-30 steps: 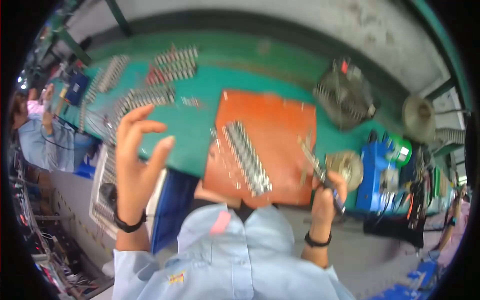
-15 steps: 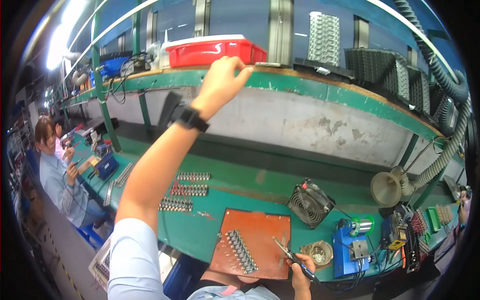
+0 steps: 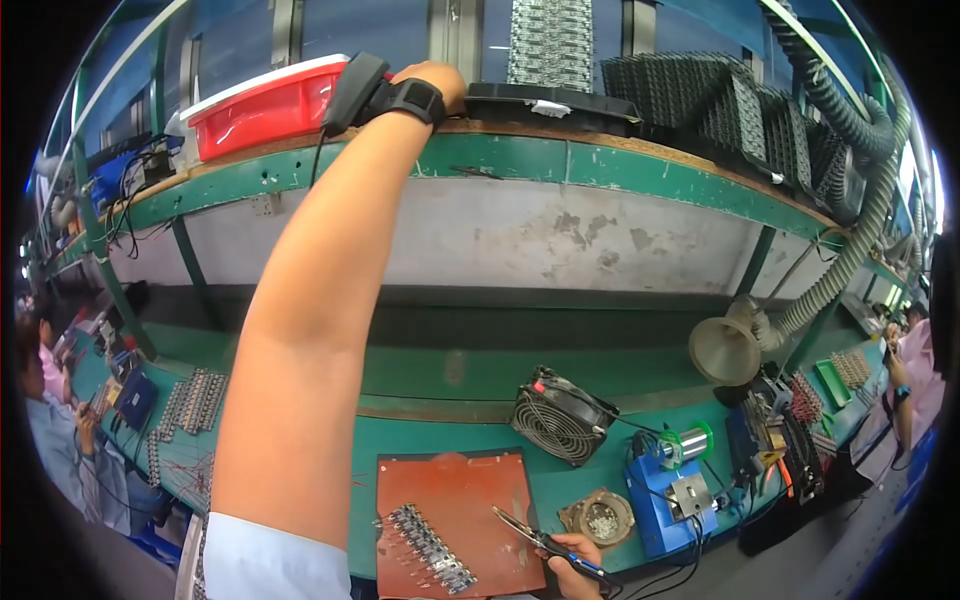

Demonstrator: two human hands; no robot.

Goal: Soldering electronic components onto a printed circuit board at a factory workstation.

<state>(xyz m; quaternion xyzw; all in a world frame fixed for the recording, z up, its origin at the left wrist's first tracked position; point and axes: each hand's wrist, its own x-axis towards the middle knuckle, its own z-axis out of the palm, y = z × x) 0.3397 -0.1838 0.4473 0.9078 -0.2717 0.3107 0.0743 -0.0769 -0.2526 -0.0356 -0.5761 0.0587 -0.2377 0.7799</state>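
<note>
My left hand is stretched up to the shelf, between the red bin and a black tray. Its back faces me and its fingers are hidden, so what they touch does not show. A black band with a box-like device sits at that wrist. Low down, my right hand is closed round a soldering iron with a blue and black handle. The iron's tip points up and left over a reddish-brown mat. On the mat lies a slanting row of small metal parts.
Right of the mat are a dish of pale bits, a blue solder feeder and a black fan. A funnel-ended duct hangs beyond. Co-workers sit left and right. More part rows lie leftward.
The view has swung right. My left hand has moved from in front of the red bin to the shelf edge beside the black tray. My right hand keeps the soldering iron over the mat.
</note>
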